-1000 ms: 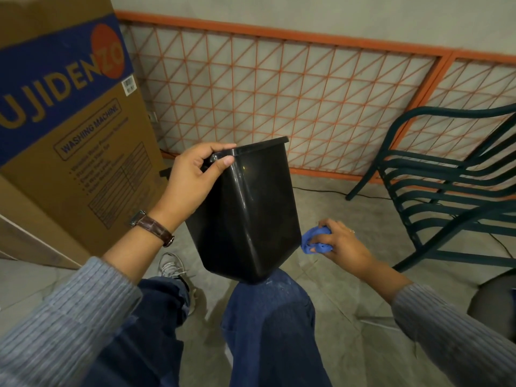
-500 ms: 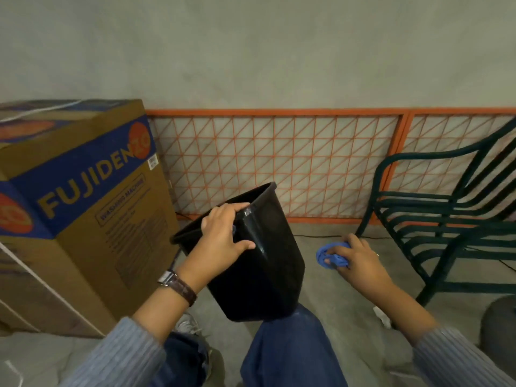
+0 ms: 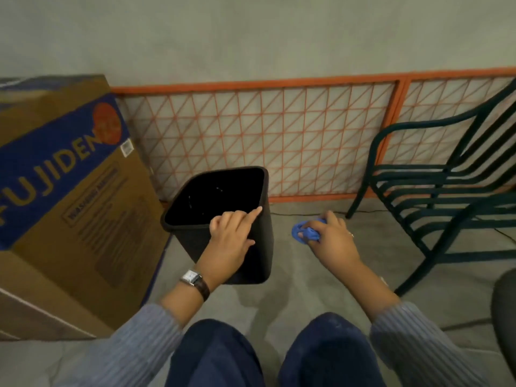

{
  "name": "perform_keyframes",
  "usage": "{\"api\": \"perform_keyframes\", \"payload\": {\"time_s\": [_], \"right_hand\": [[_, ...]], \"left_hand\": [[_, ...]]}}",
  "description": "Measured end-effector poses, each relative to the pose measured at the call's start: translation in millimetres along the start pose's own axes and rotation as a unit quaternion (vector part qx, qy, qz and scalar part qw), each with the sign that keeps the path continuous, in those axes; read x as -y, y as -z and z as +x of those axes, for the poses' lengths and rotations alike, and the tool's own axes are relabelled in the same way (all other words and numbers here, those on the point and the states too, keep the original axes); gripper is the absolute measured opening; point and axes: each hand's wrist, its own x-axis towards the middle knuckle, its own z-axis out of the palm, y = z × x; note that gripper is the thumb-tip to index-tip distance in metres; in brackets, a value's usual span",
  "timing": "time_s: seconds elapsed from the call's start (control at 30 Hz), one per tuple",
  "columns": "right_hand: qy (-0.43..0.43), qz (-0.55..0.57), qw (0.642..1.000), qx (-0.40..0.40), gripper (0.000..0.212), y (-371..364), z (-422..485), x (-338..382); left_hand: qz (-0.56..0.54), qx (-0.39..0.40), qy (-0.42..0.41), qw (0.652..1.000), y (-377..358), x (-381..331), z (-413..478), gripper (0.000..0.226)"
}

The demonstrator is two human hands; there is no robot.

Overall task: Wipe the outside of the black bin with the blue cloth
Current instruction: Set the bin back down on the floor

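Left hand (image 3: 229, 236) rests open-fingered on the near rim of the square black plastic bin (image 3: 259, 247) — probably light, stiff, slick; right hand (image 3: 332, 238) clenches the soft crumpled blue cloth (image 3: 303, 233).

Grey wall (image 3: 251, 37), orange lattice panel (image 3: 279, 141), green slatted chair (image 3: 435, 191), cardboard box (image 3: 61, 191), concrete floor (image 3: 307, 289).

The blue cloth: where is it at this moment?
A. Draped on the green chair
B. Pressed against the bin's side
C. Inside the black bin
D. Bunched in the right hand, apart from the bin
D: the blue cloth is bunched in the right hand, with bare floor between it and the black bin.
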Motion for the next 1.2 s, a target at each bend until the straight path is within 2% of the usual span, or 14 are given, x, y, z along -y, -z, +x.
{"api": "perform_keyframes", "payload": {"time_s": [0.23,0.4,0.53,0.67,0.97,1.13,1.2], "right_hand": [[-0.031,-0.010,0.997,0.073,0.021,-79,37,-30],[-0.020,-0.017,0.995,0.101,0.011,-136,62,-69],[0.013,-0.023,0.993,0.118,0.011,-172,70,-106],[0.012,-0.023,0.991,0.134,0.010,-201,67,-141],[-0.029,-0.030,0.983,0.180,0.013,-238,39,-186],[-0.060,-0.022,0.976,0.209,0.016,-250,21,-197],[-0.072,-0.011,0.972,0.223,0.018,-255,14,-198]], "left_hand": [[0.003,0.041,0.022,0.999,-121,35,-10,0.078],[0.010,0.065,0.029,0.997,-212,49,-25,0.077],[0.019,0.080,0.037,0.996,-277,55,-38,0.078],[0.030,0.094,0.056,0.993,-328,58,-50,0.078],[0.050,0.143,0.044,0.988,-395,47,-93,0.089],[0.037,0.123,0.029,0.991,-401,31,-111,0.065],[0.014,0.114,0.048,0.992,-400,20,-115,0.057]]}}
